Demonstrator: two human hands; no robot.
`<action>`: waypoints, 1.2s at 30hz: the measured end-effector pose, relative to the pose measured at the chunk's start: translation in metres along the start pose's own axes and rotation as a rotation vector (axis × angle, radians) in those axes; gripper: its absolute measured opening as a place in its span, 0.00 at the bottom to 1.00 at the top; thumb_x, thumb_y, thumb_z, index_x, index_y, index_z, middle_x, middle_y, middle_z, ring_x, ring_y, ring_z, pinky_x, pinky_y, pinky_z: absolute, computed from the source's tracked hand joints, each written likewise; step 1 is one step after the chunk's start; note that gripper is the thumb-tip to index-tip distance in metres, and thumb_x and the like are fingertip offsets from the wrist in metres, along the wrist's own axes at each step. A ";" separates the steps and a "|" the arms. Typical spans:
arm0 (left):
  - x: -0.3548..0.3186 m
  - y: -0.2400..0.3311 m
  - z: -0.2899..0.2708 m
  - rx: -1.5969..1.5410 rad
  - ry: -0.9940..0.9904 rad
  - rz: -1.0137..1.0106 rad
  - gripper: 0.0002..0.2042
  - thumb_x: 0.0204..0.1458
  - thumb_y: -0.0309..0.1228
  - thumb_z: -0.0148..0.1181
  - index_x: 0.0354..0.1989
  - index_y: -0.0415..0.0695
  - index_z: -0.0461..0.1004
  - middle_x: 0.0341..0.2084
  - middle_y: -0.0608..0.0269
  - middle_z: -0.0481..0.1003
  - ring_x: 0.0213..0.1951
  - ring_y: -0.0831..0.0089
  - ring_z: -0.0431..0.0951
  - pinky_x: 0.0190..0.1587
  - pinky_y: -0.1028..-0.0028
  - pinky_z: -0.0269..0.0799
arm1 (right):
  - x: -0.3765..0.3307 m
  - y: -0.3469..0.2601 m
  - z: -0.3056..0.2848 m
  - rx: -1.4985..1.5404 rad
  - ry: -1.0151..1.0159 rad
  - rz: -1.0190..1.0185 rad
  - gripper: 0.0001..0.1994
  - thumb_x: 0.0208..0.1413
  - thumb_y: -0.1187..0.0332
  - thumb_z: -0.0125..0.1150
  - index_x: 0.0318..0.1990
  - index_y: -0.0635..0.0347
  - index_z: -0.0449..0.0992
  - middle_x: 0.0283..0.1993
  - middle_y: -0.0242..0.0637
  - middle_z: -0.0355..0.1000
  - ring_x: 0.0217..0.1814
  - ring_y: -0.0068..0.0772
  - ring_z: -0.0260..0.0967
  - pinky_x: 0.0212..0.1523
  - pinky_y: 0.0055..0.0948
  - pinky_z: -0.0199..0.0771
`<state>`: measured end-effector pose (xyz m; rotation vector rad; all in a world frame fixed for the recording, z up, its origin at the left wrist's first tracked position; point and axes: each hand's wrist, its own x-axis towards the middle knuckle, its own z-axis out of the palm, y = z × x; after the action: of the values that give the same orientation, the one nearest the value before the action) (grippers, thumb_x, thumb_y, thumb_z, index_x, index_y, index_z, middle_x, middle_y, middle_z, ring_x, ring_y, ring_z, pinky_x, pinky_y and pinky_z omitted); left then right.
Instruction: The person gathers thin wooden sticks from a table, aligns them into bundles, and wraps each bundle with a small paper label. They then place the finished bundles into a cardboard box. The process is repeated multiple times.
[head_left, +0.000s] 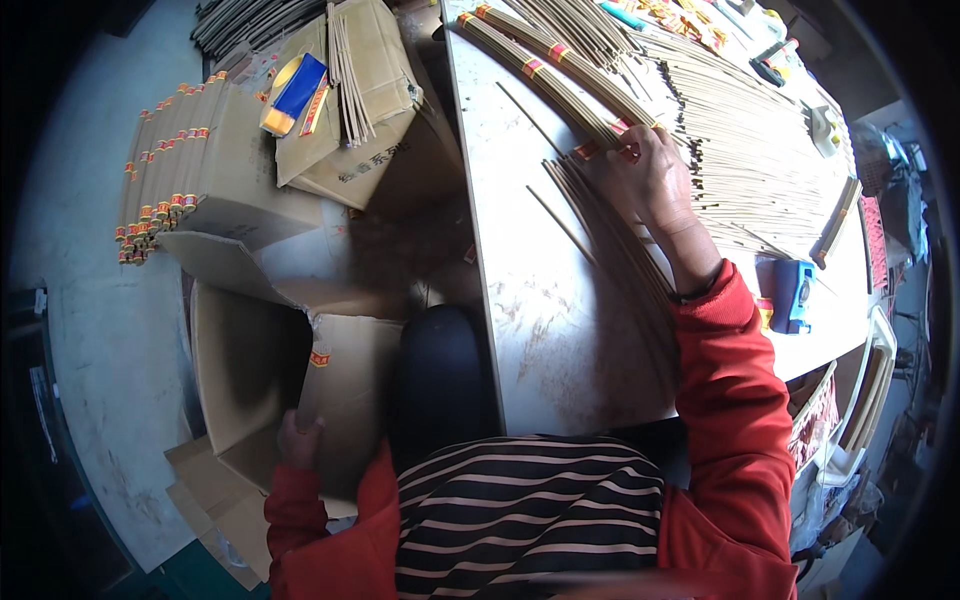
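Observation:
My left hand is closed around a banded bundle of incense sticks, held upright at the open cardboard box; a red and yellow label shows near its top. My right hand reaches across the white table, its fingers curled at the near end of two long bundles of incense sticks with red and yellow bands. The fingertips are partly hidden, but they seem to grip a bundle end. Loose incense sticks lie beneath my right wrist and forearm.
A wide spread of loose sticks covers the table's right side, with a blue tape dispenser near its edge. At left, finished bundles are stacked beside a closed carton bearing a blue and yellow packet and sticks.

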<state>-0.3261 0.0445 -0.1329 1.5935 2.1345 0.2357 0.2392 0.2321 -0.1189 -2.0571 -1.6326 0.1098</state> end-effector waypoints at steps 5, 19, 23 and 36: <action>0.002 -0.003 -0.001 0.019 -0.011 -0.019 0.15 0.39 0.35 0.62 0.32 0.39 0.68 0.26 0.51 0.72 0.31 0.58 0.75 0.35 0.65 0.68 | -0.002 -0.001 0.003 0.046 0.051 0.011 0.11 0.44 0.63 0.60 0.34 0.57 0.70 0.35 0.42 0.67 0.41 0.45 0.65 0.42 0.38 0.67; 0.000 0.015 -0.005 0.037 -0.014 -0.085 0.15 0.40 0.34 0.62 0.33 0.39 0.68 0.26 0.55 0.73 0.30 0.65 0.75 0.35 0.68 0.68 | 0.000 -0.002 0.003 0.100 0.033 0.033 0.11 0.43 0.64 0.61 0.33 0.58 0.69 0.35 0.43 0.67 0.41 0.45 0.65 0.41 0.38 0.67; -0.001 0.019 -0.005 0.007 -0.027 -0.096 0.15 0.40 0.33 0.62 0.33 0.39 0.68 0.26 0.55 0.73 0.30 0.65 0.75 0.35 0.68 0.68 | 0.000 0.001 0.004 0.061 0.042 0.029 0.12 0.44 0.64 0.61 0.34 0.58 0.69 0.36 0.44 0.67 0.42 0.46 0.65 0.43 0.39 0.66; -0.003 0.023 -0.014 -0.007 -0.039 -0.053 0.16 0.40 0.34 0.62 0.36 0.38 0.69 0.28 0.54 0.74 0.32 0.67 0.75 0.37 0.69 0.68 | 0.015 -0.007 -0.014 -0.124 0.037 -0.164 0.13 0.51 0.60 0.55 0.35 0.62 0.64 0.26 0.44 0.71 0.28 0.48 0.70 0.29 0.41 0.70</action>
<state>-0.3124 0.0508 -0.1112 1.5235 2.1410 0.1932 0.2425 0.2422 -0.0998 -1.9920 -1.8176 -0.0884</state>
